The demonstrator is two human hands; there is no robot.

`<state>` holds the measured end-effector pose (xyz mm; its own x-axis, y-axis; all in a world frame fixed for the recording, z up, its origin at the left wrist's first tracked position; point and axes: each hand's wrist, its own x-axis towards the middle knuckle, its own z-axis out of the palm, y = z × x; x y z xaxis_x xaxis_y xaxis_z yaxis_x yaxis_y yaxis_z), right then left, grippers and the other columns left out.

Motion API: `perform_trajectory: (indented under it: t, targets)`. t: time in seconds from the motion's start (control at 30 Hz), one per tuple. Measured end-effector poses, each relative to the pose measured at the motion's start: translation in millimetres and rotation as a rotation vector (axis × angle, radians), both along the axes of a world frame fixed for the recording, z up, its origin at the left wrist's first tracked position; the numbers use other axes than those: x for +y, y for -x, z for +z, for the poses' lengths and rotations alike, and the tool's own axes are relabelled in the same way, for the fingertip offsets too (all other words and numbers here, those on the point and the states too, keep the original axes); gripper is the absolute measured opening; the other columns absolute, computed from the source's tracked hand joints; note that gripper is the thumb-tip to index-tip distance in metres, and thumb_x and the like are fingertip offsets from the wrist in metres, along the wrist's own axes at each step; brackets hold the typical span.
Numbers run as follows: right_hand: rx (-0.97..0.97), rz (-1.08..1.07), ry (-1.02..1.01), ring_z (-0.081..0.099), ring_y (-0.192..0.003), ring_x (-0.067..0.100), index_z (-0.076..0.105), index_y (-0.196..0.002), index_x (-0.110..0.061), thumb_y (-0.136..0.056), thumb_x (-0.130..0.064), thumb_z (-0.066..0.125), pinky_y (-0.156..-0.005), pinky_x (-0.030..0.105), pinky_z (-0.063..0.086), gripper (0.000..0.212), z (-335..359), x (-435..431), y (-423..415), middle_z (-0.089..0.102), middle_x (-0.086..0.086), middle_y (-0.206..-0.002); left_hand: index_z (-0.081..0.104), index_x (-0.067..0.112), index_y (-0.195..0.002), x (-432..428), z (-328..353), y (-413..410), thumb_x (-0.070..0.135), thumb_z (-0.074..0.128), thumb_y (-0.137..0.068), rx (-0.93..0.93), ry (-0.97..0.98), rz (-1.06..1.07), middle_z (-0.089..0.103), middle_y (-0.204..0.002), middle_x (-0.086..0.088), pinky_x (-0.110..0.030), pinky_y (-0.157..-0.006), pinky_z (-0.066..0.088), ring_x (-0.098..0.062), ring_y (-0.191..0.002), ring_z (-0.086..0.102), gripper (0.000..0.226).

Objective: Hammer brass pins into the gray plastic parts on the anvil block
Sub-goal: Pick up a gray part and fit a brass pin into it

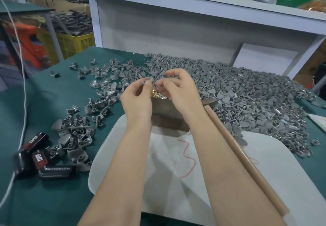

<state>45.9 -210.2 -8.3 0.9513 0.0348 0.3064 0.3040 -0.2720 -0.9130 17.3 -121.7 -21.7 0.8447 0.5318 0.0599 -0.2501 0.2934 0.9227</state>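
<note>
anvil block (169, 116) and brass pins (154, 94) mostly behind the hands (136, 100) (181, 91), the pinched gray part (147, 80) blurred

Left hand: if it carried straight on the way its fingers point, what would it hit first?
Most likely the heap of gray parts just beyond the block; the left hand, pinching one gray part, points away from the person. Height above the heap is unclear, so it might pass over.

left hand (136, 100) pinches gray part (147, 80) | right hand (178, 88) fingers curled, alongside
</note>
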Motion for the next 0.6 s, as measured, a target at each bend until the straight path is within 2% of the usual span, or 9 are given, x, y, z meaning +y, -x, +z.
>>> perform_trajectory:
  t: [0.03, 0.07, 0.13, 0.2, 0.23, 0.27, 0.33, 0.43, 0.6]
  targets:
    - [0.004, -0.027, 0.021, 0.066, -0.082, 0.012, 0.053, -0.095, -0.024, -0.088, -0.010, 0.055, -0.079, 0.030, 0.052, 0.016, 0.4, 7.2, -3.7, 0.069, -0.002, -0.088, 0.064, 0.018, -0.084, 4.4, 0.2, -1.0, 0.006, 0.059, -0.091, -0.013, 0.080, 0.067, 0.067, -0.087, 0.000, -0.020, -0.080, 0.050, -0.012, -0.087, 0.063, 0.015]
    - [-0.011, -0.060, 0.152, 0.065, -0.087, 0.013, 0.056, -0.096, -0.023, -0.088, -0.011, 0.055, -0.081, 0.030, 0.050, 0.014, -0.4, 16.0, -8.7, 0.069, -0.004, -0.090, 0.062, 0.018, -0.082, 10.3, -0.8, -2.3, 0.004, 0.057, -0.092, -0.028, 0.181, 0.127, 0.065, -0.085, 0.001, -0.018, -0.076, 0.050, -0.011, -0.085, 0.063, 0.018]
    - [-0.049, -0.042, 0.599, 0.063, -0.095, 0.018, 0.065, -0.098, -0.020, -0.089, -0.015, 0.056, -0.083, 0.029, 0.047, 0.013, -6.6, 38.2, -18.8, 0.068, -0.001, -0.099, 0.060, 0.017, -0.085, 17.1, -2.5, -4.3, 0.003, 0.055, -0.094, -0.043, 0.280, 0.204, 0.062, -0.085, 0.000, -0.014, -0.070, 0.050, -0.008, -0.080, 0.061, 0.017]
    - [-0.046, 0.065, 0.940, 0.061, -0.102, 0.025, 0.068, -0.100, -0.018, -0.091, -0.023, 0.052, -0.088, 0.035, 0.044, 0.018, -15.0, 64.4, -27.2, 0.068, 0.007, -0.106, 0.060, 0.018, -0.089, 20.0, -3.3, -4.4, 0.007, 0.054, -0.095, -0.045, 0.249, 0.274, 0.061, -0.089, 0.000, -0.022, -0.076, 0.053, -0.009, -0.082, 0.059, 0.014]
    - [-0.032, 0.101, 1.027, 0.059, -0.106, 0.026, 0.068, -0.103, -0.018, -0.093, -0.028, 0.048, -0.093, 0.039, 0.040, 0.024, -18.0, 75.9, -30.7, 0.067, 0.008, -0.110, 0.060, 0.018, -0.090, 21.6, -3.9, -4.4, 0.008, 0.054, -0.095, -0.051, 0.230, 0.310, 0.062, -0.091, -0.001, -0.030, -0.084, 0.053, -0.011, -0.086, 0.059, 0.013]
    - [-0.012, 0.122, 1.077, 0.057, -0.109, 0.026, 0.067, -0.103, -0.018, -0.096, -0.033, 0.043, -0.097, 0.043, 0.035, 0.029, -20.3, 85.2, -34.6, 0.066, 0.008, -0.113, 0.060, 0.019, -0.091, 23.4, -4.2, -4.4, 0.009, 0.054, -0.095, -0.059, 0.228, 0.336, 0.062, -0.093, -0.002, -0.037, -0.090, 0.050, -0.013, -0.088, 0.057, 0.012]
    - [0.015, 0.142, 1.121, 0.056, -0.111, 0.025, 0.066, -0.101, -0.019, -0.098, -0.036, 0.037, -0.100, 0.046, 0.028, 0.035, -24.8, 97.3, -41.9, 0.065, 0.005, -0.114, 0.059, 0.022, -0.090, 26.1, -4.0, -5.2, 0.010, 0.054, -0.095, -0.068, 0.245, 0.373, 0.061, -0.094, -0.004, -0.037, -0.089, 0.049, -0.016, -0.089, 0.055, 0.013]
    - [0.024, 0.178, 1.141, 0.056, -0.111, 0.025, 0.066, -0.101, -0.020, -0.099, -0.034, 0.035, -0.099, 0.046, 0.029, 0.034, -31.3, 103.6, -48.0, 0.066, 0.004, -0.114, 0.058, 0.023, -0.089, 28.0, -4.7, -7.2, 0.011, 0.056, -0.094, -0.061, 0.297, 0.401, 0.061, -0.098, -0.007, -0.026, -0.080, 0.047, -0.015, -0.088, 0.055, 0.014]
    - [-0.017, 0.199, 1.128, 0.059, -0.105, 0.025, 0.064, -0.097, -0.018, -0.098, -0.031, 0.037, -0.096, 0.044, 0.033, 0.030, -34.1, 103.0, -46.5, 0.067, 0.004, -0.108, 0.056, 0.025, -0.086, 27.3, -3.4, -6.6, 0.012, 0.058, -0.093, -0.023, 0.302, 0.409, 0.062, -0.101, -0.006, -0.029, -0.090, 0.049, -0.014, -0.092, 0.058, 0.015]
